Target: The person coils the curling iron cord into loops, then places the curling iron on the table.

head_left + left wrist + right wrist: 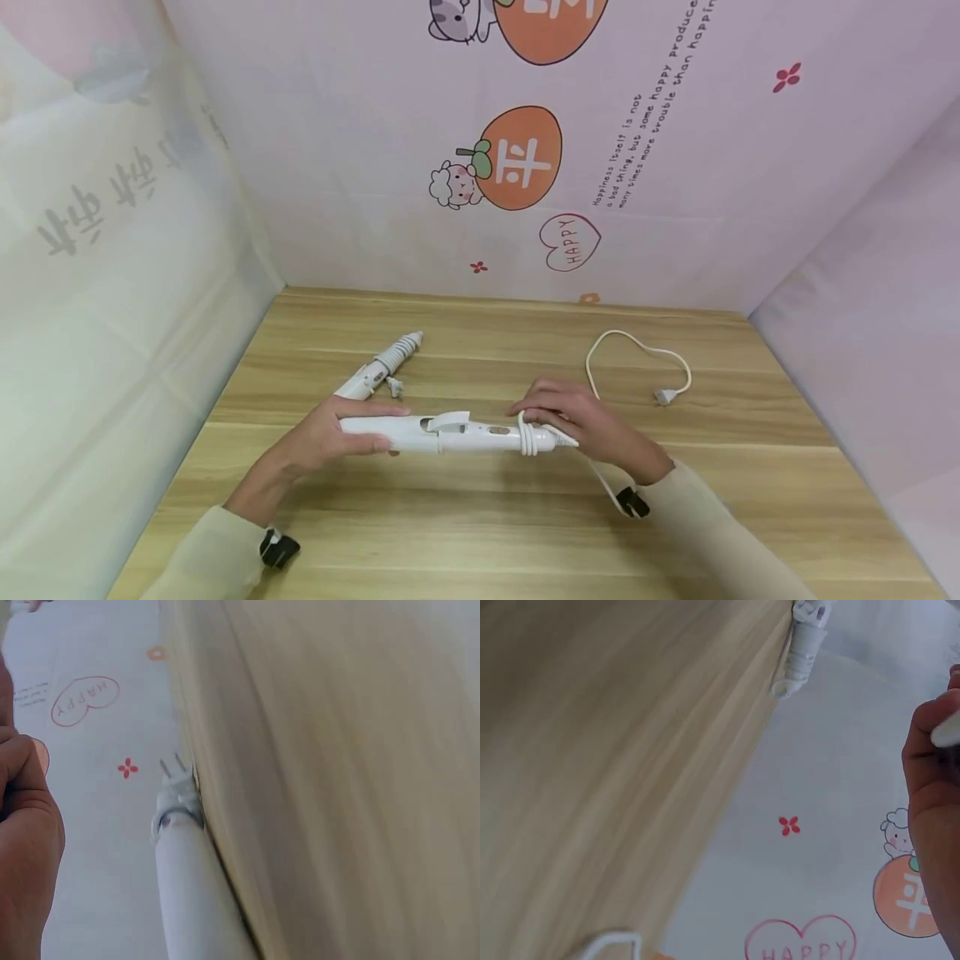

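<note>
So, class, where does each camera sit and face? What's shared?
Head: on the head, facing forward and down at table and wall; left hand, right hand and sleeves show.
Left wrist: on that wrist, facing table and wall; left hand at left edge.
Right wrist: on that wrist, facing likewise; right hand at right edge.
Both wrist views share the printed heart.

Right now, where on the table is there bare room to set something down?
Bare wood shows on the table between the sleeves, at the back between the wrapped white tool and the looped cord, and right of that cord's plug. Crowded: mid-table, where the left hand grips the other white tool and the right hand holds its cord-wound end.
</note>
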Tool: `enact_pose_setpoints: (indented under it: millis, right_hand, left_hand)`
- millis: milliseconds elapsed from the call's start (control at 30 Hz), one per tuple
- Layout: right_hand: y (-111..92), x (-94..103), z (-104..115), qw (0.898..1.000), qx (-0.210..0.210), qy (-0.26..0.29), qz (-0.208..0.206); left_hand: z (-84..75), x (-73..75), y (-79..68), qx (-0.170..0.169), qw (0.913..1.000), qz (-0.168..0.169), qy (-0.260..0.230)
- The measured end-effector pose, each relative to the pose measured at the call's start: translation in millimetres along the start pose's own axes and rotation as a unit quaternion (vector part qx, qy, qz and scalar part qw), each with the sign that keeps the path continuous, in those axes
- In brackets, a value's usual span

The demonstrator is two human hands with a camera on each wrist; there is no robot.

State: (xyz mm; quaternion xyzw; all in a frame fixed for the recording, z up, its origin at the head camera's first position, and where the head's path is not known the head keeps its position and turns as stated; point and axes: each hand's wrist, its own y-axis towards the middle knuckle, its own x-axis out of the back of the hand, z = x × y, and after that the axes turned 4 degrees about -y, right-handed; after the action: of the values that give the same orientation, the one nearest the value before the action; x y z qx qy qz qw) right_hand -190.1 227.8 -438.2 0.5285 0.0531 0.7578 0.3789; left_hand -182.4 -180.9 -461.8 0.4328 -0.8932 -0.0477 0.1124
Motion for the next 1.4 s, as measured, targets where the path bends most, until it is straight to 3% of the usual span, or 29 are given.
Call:
enact_pose_setpoints:
  millis: [100, 233, 333, 467, 600, 833, 967, 1033, 1100, 1233, 1333, 1400]
  right_hand:
    - [0.0, -6.3, 3.4, 0.995, -0.071, 0.070, -0.021]
    - [2.4, -15.7, 9.0, 0.972, -0.190, 0.130, -0.054]
    - [5.6, -21.5, 11.3, 0.957, -0.247, 0.138, -0.068]
    - [8.3, -25.2, 12.2, 0.949, -0.269, 0.148, -0.076]
    - [9.8, -23.8, 15.3, 0.951, -0.267, 0.137, -0.072]
    - [9.5, -14.2, 24.0, 0.958, -0.278, 0.058, -0.039]
    - [7.2, -6.3, 25.9, 0.971, -0.238, -0.012, -0.018]
    - [4.6, -3.4, 24.4, 0.981, -0.183, -0.068, -0.019]
    - [1.8, -1.5, 22.5, 0.983, -0.119, -0.136, -0.025]
    - [-0.7, 0.9, 17.1, 0.967, 0.007, -0.251, -0.047]
    - [-0.1, 4.5, 13.9, 0.955, 0.065, -0.286, -0.049]
    - [0.4, 7.4, 13.3, 0.952, 0.088, -0.290, -0.042]
  left_hand:
    - [-1.0, -3.5, 2.6, -0.002, 0.9994, -0.029, -0.020]
    - [-3.7, -13.0, 9.3, -0.003, 0.9960, -0.086, -0.024]
    - [-4.9, -20.8, 13.8, -0.007, 0.9920, -0.126, 0.000]
    - [-5.7, -27.3, 17.7, -0.009, 0.9828, -0.178, 0.050]
    - [-9.8, -27.4, 19.1, -0.007, 0.9714, -0.224, 0.078]
    - [-18.6, -23.5, 16.8, 0.000, 0.9586, -0.250, 0.137]
    - [-21.8, -22.1, 15.2, -0.006, 0.9563, -0.228, 0.182]
    - [-23.8, -21.1, 13.9, -0.004, 0.9569, -0.209, 0.201]
    - [-25.7, -20.0, 12.5, 0.008, 0.9598, -0.186, 0.210]
    - [-28.3, -18.8, 8.8, 0.041, 0.9684, -0.132, 0.208]
    - [-26.9, -17.2, 6.8, 0.053, 0.9781, -0.083, 0.183]
    - [-25.2, -14.9, 5.0, 0.062, 0.9847, -0.058, 0.152]
